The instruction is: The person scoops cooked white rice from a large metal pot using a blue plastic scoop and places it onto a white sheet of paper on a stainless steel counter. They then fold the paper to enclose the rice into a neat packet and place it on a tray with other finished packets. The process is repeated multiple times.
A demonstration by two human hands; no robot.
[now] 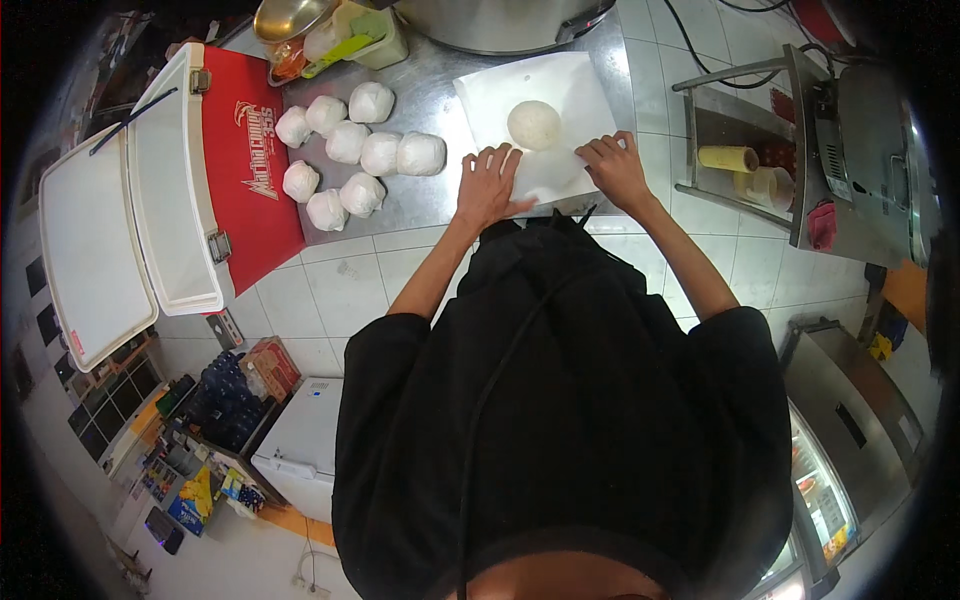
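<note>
A white paper sheet [487,86] lies on the steel table [420,82] before me. On it rests a round, off-white mound of food [534,125], which looks like pressed rice. My left hand [489,184] touches the sheet's near left part with bent fingers, its thumb stretched to the right; whether it grips the paper is unclear. At the right edge, my right hand [613,166] pinches the paper between thumb and fingers. Several rounded bundles wrapped in white paper [381,154] sit on the table to the left of my left hand.
A red and white cooler box [251,157] stands at the table's left end, lid open. Behind are a large metal pot [502,26], a plastic tub [386,45] and a metal bowl [289,21]. On the right is a metal rack [795,150] with containers. A white chest freezer [300,442] stands behind me.
</note>
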